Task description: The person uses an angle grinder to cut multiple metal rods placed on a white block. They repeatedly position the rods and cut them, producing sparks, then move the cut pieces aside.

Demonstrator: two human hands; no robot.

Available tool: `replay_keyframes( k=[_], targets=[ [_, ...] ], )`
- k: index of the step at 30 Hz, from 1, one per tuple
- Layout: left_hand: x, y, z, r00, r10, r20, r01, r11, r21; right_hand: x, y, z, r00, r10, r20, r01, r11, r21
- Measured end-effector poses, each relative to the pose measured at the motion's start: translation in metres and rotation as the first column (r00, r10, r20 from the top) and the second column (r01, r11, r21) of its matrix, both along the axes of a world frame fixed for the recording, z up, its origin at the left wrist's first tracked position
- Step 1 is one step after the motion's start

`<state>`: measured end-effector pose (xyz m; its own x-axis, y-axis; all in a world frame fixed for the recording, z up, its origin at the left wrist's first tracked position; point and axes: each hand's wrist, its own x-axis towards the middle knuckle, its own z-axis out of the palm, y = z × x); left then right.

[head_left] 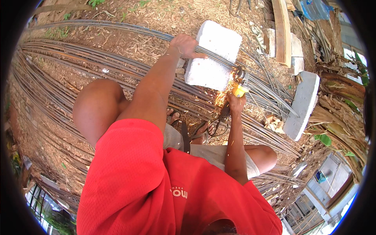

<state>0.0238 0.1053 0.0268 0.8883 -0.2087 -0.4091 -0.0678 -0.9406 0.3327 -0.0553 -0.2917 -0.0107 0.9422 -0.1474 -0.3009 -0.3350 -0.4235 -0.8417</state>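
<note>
Two hands: being kept on one rod and one tool, head view.
Left hand [184, 45]: grip being clamped on a steel rod [219, 58] lying across a white block [213, 55].
Right hand [236, 102]: grip being closed around a yellow grinder [239, 90].
Sparks [225, 92]: being thrown beside the block.
Rod bundles [58, 66]: being left on the ground.

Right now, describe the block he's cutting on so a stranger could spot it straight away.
Find the long bundle of steel rods lying across the dirt. The white concrete block stands among them, under the left hand, with sparks at its right edge by the right hand. Unlike the flat white slab further right, it is chunky and carries rods.
</note>
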Motion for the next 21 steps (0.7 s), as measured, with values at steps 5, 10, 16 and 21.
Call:
replay_keyframes(
  k=[5, 10, 16, 21],
  targets=[
    [-0.0003, -0.0008, 0.0016, 1.0, 0.009, 0.017, -0.009, 1.0, -0.015, 0.0044, -0.0019, -0.0078, 0.997, -0.071, -0.028, 0.072, 0.997, 0.033],
    [0.0001, -0.0004, 0.0029, 1.0, -0.003, 0.002, 0.003, 1.0, 0.001, 0.0061, -0.0026, -0.0057, 0.997, -0.037, -0.071, 0.039, 0.999, 0.036],
    [0.0001, -0.0006, 0.0033, 1.0, -0.014, 0.021, 0.013, 1.0, 0.015, 0.006, 0.0026, -0.0013, 0.998, -0.055, -0.02, 0.055, 0.998, 0.019],
    [-0.0005, 0.0001, 0.0022, 0.999, -0.016, 0.043, 0.016, 1.0, 0.004, 0.0044, 0.0002, 0.0002, 0.996, -0.047, -0.073, 0.048, 0.999, 0.002]
  ],
)
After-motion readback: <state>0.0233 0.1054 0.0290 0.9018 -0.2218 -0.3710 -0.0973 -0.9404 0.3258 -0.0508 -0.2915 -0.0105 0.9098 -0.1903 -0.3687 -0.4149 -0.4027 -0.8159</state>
